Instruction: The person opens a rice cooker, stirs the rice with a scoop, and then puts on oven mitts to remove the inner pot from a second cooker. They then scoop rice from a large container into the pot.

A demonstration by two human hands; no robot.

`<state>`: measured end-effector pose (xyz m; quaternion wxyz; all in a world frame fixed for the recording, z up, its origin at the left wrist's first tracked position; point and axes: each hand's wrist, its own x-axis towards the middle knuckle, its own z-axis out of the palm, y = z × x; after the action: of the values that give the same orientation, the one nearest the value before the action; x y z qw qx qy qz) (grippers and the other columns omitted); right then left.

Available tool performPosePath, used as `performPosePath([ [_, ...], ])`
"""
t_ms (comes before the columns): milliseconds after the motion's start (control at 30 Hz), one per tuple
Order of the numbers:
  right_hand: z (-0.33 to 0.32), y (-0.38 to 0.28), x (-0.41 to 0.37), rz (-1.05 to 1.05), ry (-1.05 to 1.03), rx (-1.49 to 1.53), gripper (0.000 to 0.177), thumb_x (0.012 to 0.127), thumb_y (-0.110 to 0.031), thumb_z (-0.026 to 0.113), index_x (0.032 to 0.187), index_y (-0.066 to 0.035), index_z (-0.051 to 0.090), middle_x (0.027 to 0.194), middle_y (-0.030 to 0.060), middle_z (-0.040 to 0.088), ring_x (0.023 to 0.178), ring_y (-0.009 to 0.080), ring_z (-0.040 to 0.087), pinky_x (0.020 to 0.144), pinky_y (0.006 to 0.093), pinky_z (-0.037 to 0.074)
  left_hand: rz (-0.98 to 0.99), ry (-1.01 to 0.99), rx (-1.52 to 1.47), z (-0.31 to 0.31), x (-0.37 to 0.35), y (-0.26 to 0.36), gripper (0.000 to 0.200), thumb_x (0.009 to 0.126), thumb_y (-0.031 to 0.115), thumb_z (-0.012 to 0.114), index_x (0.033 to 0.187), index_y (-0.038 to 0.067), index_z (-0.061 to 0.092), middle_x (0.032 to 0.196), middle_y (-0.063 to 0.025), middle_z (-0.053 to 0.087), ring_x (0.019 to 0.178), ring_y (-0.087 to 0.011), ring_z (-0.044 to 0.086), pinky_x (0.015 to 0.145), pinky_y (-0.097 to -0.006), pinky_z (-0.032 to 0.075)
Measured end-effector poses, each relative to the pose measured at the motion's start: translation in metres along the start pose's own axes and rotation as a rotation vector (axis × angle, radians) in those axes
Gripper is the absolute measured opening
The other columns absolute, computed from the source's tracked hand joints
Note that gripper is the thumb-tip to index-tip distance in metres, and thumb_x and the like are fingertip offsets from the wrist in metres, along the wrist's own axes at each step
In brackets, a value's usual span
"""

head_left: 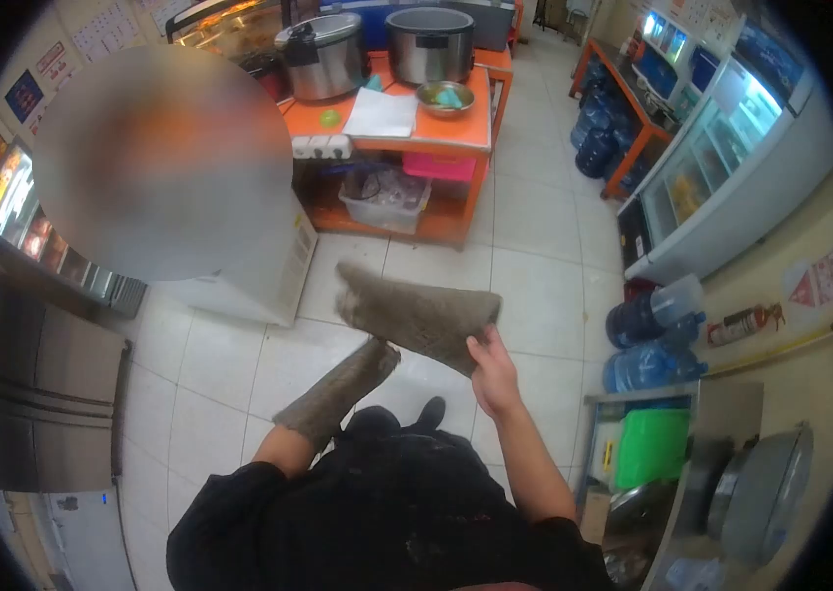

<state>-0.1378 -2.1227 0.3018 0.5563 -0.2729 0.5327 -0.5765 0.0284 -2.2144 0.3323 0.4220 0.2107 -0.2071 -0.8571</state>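
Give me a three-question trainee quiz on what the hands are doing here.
1. True or false: the right hand holds a loose grey mitt.
2. The left arm ends: A) in a bare hand B) inside a long grey mitt C) in a hand holding a bowl.
3. How many large cookers stand on the orange table?
Key: 1 true; 2 B; 3 two.

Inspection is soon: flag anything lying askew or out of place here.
Two blue water jugs lie on their sides on the floor at the right. The grey mitt in the right hand looks intact. No spill shows.
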Motion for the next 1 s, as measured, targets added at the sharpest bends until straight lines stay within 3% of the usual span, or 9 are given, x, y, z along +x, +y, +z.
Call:
performPosePath([
  [67,-0.012,-0.038,0.020,-0.057,-0.309,0.476,0.044,0.101,-0.009,0.055,0.143,-0.001,0.045,0.144,0.0124,0.052,0.135,0.0231,0.047,0.112,0.0383,0.036,0.022,0.026,0.002,0.004,0.037,0.017,0.084,0.087,0.072,0.058,0.131,0.001,0.053,0.122,-0.0102,0.057,0.115,-0.0210,0.056,0.101,-0.0367,0.048],
  [167,-0.038,-0.034,0.068,-0.090,-0.407,0.476,0.056,0.098,-0.003,0.048,0.152,0.002,0.036,0.154,0.0169,0.043,0.145,0.0333,0.039,0.121,0.0495,0.028,0.050,0.025,-0.002,0.007,0.104,0.038,0.086,0.086,0.073,0.059,0.132,0.000,0.053,0.122,-0.0103,0.056,0.115,-0.0209,0.056,0.101,-0.0366,0.048],
  [300,-0.048,-0.058,0.156,-0.216,-0.599,0.623,0.055,0.098,-0.007,0.046,0.152,0.002,0.038,0.156,0.0182,0.042,0.146,0.0357,0.038,0.122,0.0510,0.026,0.077,-0.055,-0.018,0.020,0.237,0.070,0.090,0.085,0.075,0.060,0.133,0.000,0.052,0.123,-0.0103,0.056,0.116,-0.0208,0.056,0.101,-0.0365,0.048],
  [367,-0.057,-0.072,0.203,-0.040,-0.662,1.025,0.054,0.101,-0.015,0.041,0.152,0.003,0.037,0.157,0.0190,0.041,0.146,0.0370,0.037,0.122,0.0518,0.026,0.084,-0.118,-0.022,0.030,0.309,0.092,0.091,0.084,0.076,0.061,0.133,0.000,0.052,0.123,-0.0103,0.056,0.116,-0.0207,0.056,0.102,-0.0364,0.048],
  [400,-0.058,-0.078,0.226,-0.115,-0.615,0.905,0.056,0.105,-0.030,0.033,0.151,0.002,0.039,0.154,0.0183,0.045,0.142,0.0355,0.043,0.121,0.0504,0.029,0.079,-0.148,-0.027,0.035,0.344,0.100,0.092,0.084,0.077,0.061,0.133,0.000,0.052,0.123,-0.0103,0.056,0.116,-0.0207,0.056,0.102,-0.0364,0.048],
  [433,-0.059,-0.078,0.253,-0.131,-0.607,0.895,0.056,0.105,-0.030,0.033,0.151,0.002,0.039,0.154,0.0183,0.045,0.142,0.0355,0.043,0.121,0.0504,0.029,0.076,-0.174,-0.029,0.040,0.379,0.110,0.093,0.083,0.077,0.061,0.134,0.000,0.052,0.123,-0.0103,0.056,0.116,-0.0206,0.056,0.102,-0.0363,0.048],
  [567,-0.054,-0.095,0.363,-0.470,0.108,0.157,0.039,0.100,-0.023,0.051,0.131,0.001,0.053,0.130,0.0177,0.057,0.119,0.0306,0.056,0.100,0.0451,0.044,-0.035,-0.370,-0.155,0.073,0.501,0.143,0.090,0.085,0.073,0.064,0.137,0.001,0.050,0.126,-0.0125,0.054,0.121,-0.0224,0.053,0.106,-0.0389,0.046],
  [767,-0.060,-0.203,0.467,-0.553,0.271,0.190,0.036,0.099,-0.021,0.053,0.128,0.001,0.054,0.126,0.0171,0.059,0.116,0.0291,0.058,0.097,0.0432,0.045,-0.193,-0.536,-0.238,0.131,0.631,0.161,0.076,0.093,0.062,0.059,0.139,0.003,0.048,0.129,-0.0134,0.053,0.125,-0.0218,0.051,0.108,-0.0400,0.045],
  [1000,-0.101,-0.311,0.595,-0.592,0.233,0.209,0.032,0.098,-0.018,0.056,0.124,0.000,0.055,0.121,0.0164,0.060,0.112,0.0273,0.059,0.093,0.0409,0.046,-0.152,-0.607,-0.224,0.167,0.737,0.179,0.059,0.102,0.050,0.052,0.139,0.005,0.049,0.133,-0.0132,0.052,0.127,-0.0197,0.051,0.108,-0.0398,0.045],
])
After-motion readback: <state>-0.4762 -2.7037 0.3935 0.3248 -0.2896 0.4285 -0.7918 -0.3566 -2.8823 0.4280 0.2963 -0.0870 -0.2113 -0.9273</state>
